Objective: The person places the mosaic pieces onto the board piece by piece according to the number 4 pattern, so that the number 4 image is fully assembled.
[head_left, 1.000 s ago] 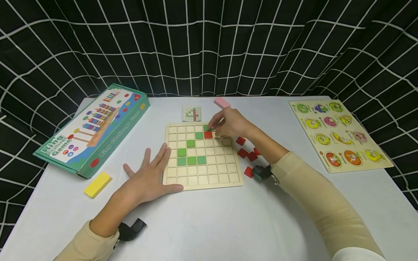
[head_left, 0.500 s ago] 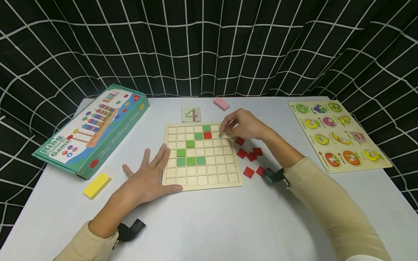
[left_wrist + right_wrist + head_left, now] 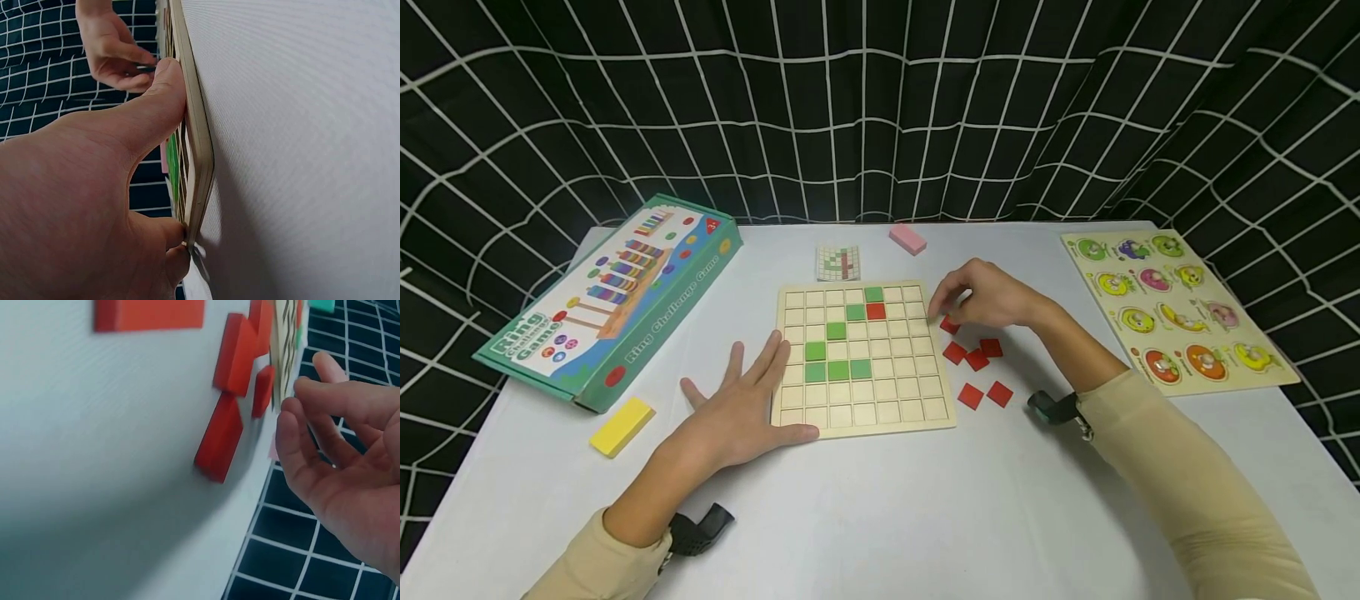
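Head view shows the right hand (image 3: 992, 298) with fingers curled loosely downward, tips just above the nearest red tile (image 3: 950, 325) and grasping nothing; right wrist view confirms it, the fingers (image 3: 312, 447) bent and apart from the tiles (image 3: 234, 353), none pinched between them; that nearest tile lies flat on the table (image 3: 880, 517) just beside the right edge of the board (image 3: 865, 417), turned cornerwise so its diagonal points toward the board; five more red tiles lie loose below it, three close together and two nearer the person, all flat and square, so none has a long axis; the left hand (image 3: 737, 412) lies flat with fingers spread and straight, fingertips against the left edge of the board, thumb along its near edge; left wrist view shows the thumb (image 3: 159, 103) pressed to the thin board rim (image 3: 199, 144); the board is a square wooden grid, its sides roughly square to the person, with green tiles (image 3: 837, 369) set in a rising diagonal and one red tile (image 3: 876, 311) seated near the top; beyond the board lie a small pattern card (image 3: 838, 262) and a pink block (image 3: 907, 239); to the left a green game box (image 3: 617, 300) lies with its long axis running away and to the right, and a yellow block (image 3: 621, 425) near it; far right lies a puzzle board (image 3: 1176, 308).
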The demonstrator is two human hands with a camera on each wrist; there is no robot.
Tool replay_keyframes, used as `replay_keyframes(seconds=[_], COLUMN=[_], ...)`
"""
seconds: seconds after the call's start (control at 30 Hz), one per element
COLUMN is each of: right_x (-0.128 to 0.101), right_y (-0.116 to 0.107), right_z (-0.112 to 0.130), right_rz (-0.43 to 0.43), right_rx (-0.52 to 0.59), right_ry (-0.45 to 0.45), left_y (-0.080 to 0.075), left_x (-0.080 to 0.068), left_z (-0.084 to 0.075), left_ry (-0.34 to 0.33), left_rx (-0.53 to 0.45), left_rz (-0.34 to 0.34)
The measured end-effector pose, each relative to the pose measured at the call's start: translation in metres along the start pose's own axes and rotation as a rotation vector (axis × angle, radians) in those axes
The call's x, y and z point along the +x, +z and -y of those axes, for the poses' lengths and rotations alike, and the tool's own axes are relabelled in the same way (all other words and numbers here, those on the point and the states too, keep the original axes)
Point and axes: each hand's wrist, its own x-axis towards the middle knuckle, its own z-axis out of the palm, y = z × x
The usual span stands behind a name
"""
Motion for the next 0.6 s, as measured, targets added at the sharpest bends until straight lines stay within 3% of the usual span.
replay_keyframes(seconds=[0.6], right_x=[-0.0031], right_y=[0.001], right_z=[-0.0104], right_rz=[-0.005], right_rx=[-0.096], right_ry=[0.059], left_y=[0.0009], left_x=[0.0006], left_z=[0.0014], left_ry=[0.003], left_rx=[0.003], left_rz=[-0.003])
